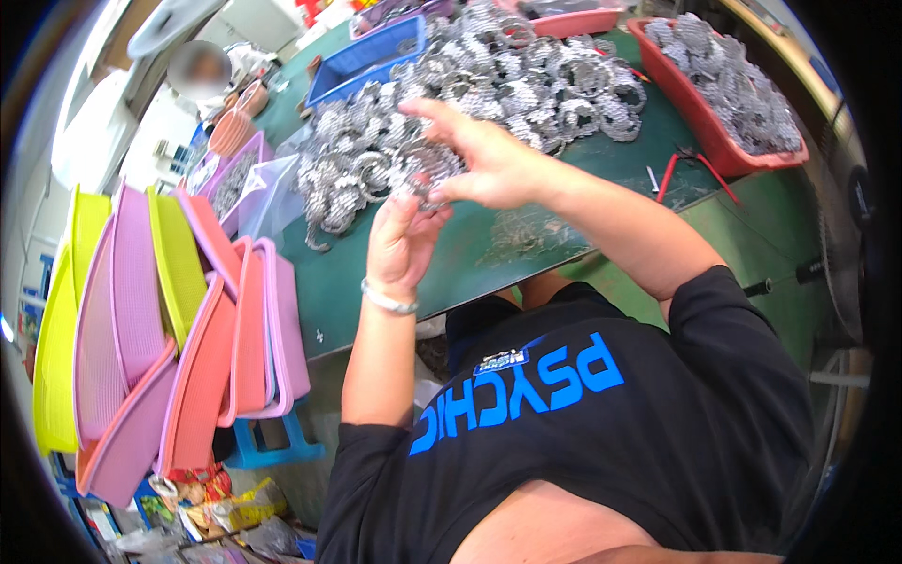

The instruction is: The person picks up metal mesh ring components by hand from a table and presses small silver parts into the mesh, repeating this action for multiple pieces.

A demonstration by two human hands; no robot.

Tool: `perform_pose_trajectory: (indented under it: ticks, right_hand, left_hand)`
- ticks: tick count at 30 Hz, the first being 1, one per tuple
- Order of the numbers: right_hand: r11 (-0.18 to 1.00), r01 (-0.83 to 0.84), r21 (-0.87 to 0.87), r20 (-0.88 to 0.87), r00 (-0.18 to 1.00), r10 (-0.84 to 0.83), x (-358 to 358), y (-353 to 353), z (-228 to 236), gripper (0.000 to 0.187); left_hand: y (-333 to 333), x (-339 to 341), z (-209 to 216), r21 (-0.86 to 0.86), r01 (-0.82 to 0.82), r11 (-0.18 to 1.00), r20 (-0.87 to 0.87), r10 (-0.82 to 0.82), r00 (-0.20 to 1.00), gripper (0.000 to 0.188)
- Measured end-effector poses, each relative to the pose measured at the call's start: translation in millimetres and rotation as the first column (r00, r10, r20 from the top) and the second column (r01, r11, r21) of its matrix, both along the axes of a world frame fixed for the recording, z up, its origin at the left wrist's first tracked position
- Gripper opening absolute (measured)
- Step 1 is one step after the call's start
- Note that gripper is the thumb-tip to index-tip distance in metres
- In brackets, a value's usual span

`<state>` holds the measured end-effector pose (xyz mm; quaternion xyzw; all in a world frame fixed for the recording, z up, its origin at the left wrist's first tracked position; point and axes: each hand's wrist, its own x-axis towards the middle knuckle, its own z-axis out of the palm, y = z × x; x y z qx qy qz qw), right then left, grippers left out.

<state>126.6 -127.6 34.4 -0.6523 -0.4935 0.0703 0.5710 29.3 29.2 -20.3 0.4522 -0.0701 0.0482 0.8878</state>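
A large heap of curled grey metal strips (489,75) with toothed, scale-like edges covers the far part of the green table. My left hand (402,240), with a pale bracelet at its wrist, is raised at the near edge of the heap. Its thumb and fingers close on a small curled metal strip (422,188), partly hidden by the fingers. My right hand (493,162) is just to its right, fingers spread and stretched over the heap. The right thumb comes close to the same strip; whether it touches cannot be made out.
At the far right, a red tub (719,150) is filled with similar strips. Red-handled pliers (691,160) lie before it. A blue tray (368,80) stands behind the heap. Stacked coloured baskets (202,376) rise at left, above a blue stool (272,446). Another person (199,70) is far left.
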Motion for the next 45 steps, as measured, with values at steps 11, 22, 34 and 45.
perform_pose_trajectory:
  ticks: [11,22,34,45]
  right_hand:
    - [0.994,0.092,0.059,0.465,0.878,-0.109,24,-26,-12,0.057]
    - [0.476,0.873,-0.107,0.796,0.362,-0.485,156,-125,-33,0.033]
    - [0.615,0.77,0.171,0.597,0.415,-0.686,155,-123,-6,0.026]
    - [0.979,0.153,0.131,-0.129,0.982,-0.137,18,-44,-10,0.034]
  left_hand:
    - [35,-46,19,0.742,-0.367,0.562,0.03,0.519,0.855,0.051]
    - [83,-84,3,0.923,0.057,-0.381,0.262,0.729,0.632,0.077]
    - [46,-67,4,0.881,-0.375,-0.29,0.473,0.487,0.735,0.051]
    - [-61,-21,25,0.494,-0.258,0.831,0.068,0.259,0.964,0.036]
